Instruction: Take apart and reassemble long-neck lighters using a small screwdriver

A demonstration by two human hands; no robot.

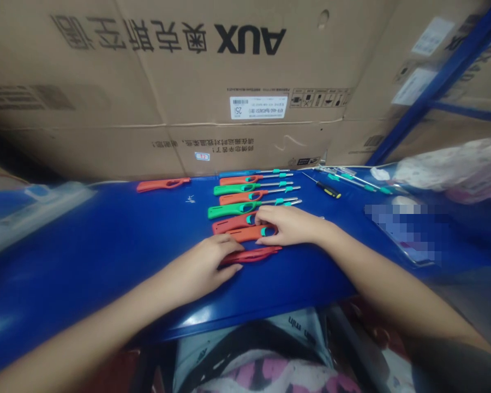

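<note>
Several long-nosed gas lighters lie side by side in a column on the blue table (147,234), handles to the left, metal tubes to the right. Nearest me is a red lighter handle (257,254) without a visible tube; the thumb and fingers of my left hand (213,259) close on its left end. My right hand (292,225) reaches over the orange lighter (241,234) just behind it, fingers curled around its trigger opening. Beyond that lie a darker red lighter (231,224), partly covered by my right fingers, and a green lighter (229,210).
A lone orange-red handle (159,185) lies at the back left. A yellow-black screwdriver (328,189) and several loose metal tubes (354,179) with teal parts lie at the back right. Cardboard (188,93) walls the back. Clear plastic bags (28,215) sit left.
</note>
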